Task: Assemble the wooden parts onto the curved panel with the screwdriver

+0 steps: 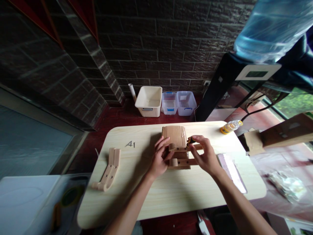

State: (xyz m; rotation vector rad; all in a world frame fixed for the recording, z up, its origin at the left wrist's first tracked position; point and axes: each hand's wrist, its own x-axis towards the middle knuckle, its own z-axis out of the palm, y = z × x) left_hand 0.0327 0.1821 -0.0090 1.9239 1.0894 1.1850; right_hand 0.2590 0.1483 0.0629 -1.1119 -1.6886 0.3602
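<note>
A pale wooden frame (179, 162) with two parallel bars, rounded ends and dark holes or screw heads rests across a brown cardboard box (174, 132) on the table. My left hand (160, 159) grips the frame's left end, fingers bent around the bars. In my right hand (204, 154) is a stubby black and yellow screwdriver (191, 141), pinched by its handle over the upper bar. Its tip is hard to make out. To the left lies a second wooden frame (110, 171) of similar shape. Several small dark screws (130, 144) are heaped between it and the box.
The light wooden table (186, 195) carries a clear bottle (231, 127) with yellow parts at the back right and a flat pale phone-like object (232, 172). Behind it, on the floor, stand a cream bin (148, 109) and two clear plastic boxes (169, 103). A water dispenser (217, 88) rises at the right.
</note>
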